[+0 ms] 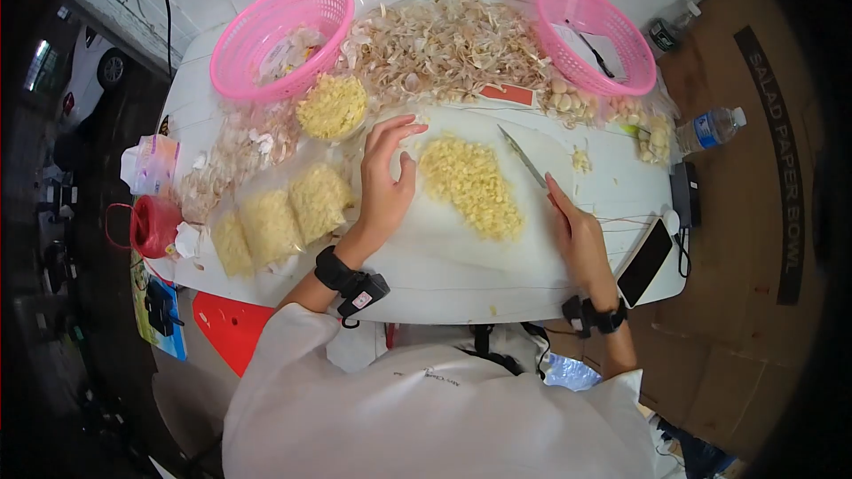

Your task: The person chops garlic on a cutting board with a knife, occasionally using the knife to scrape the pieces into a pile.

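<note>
A pile of chopped garlic (473, 186) lies spread on a pale cutting board (426, 244) in the middle of the table. My right hand (575, 232) grips a knife (524, 158) by its handle, the blade pointing up and left beside the pile. To the left of the garlic, my left hand (389, 168) is raised with fingers apart and curved, holding nothing. Close to it stands a tub heaped with chopped garlic (332, 108). Clear bags of chopped garlic (271, 223) lie left of my left wrist.
Garlic skins (444, 44) are heaped at the back between a pink basket (235, 62) and another pink basket (639, 53). On the right are a water bottle (713, 129) and a phone (645, 262). A red bag (153, 226) and a tissue pack (156, 164) sit at the left edge.
</note>
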Action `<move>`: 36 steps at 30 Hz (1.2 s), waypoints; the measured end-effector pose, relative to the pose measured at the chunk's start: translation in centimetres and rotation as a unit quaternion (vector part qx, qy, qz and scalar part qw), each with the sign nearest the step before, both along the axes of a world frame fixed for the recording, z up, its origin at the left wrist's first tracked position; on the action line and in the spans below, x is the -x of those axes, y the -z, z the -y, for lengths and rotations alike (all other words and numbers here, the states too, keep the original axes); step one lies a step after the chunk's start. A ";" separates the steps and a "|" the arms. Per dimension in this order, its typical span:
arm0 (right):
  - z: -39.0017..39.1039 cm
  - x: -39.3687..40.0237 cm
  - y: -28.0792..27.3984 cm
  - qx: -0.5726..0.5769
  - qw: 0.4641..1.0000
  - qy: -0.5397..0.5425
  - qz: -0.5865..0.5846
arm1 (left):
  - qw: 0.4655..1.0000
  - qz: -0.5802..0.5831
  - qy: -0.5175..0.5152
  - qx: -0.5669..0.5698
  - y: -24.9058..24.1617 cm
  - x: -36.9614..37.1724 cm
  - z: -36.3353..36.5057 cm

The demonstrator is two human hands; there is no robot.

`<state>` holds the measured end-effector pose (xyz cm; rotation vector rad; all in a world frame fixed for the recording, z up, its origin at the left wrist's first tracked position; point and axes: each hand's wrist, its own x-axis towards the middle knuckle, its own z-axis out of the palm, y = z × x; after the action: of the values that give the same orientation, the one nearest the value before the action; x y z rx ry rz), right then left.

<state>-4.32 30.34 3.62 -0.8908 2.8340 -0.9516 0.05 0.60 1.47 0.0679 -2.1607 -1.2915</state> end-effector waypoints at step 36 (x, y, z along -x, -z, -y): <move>3.5 7.9 -1.5 -0.019 0.977 -0.195 0.087 | 0.999 -0.039 -0.033 -0.003 0.2 0.0 0.5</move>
<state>-12.26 26.86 5.13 -1.2294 2.3966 -0.8694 0.06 0.07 1.32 0.0886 -2.0726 -1.2426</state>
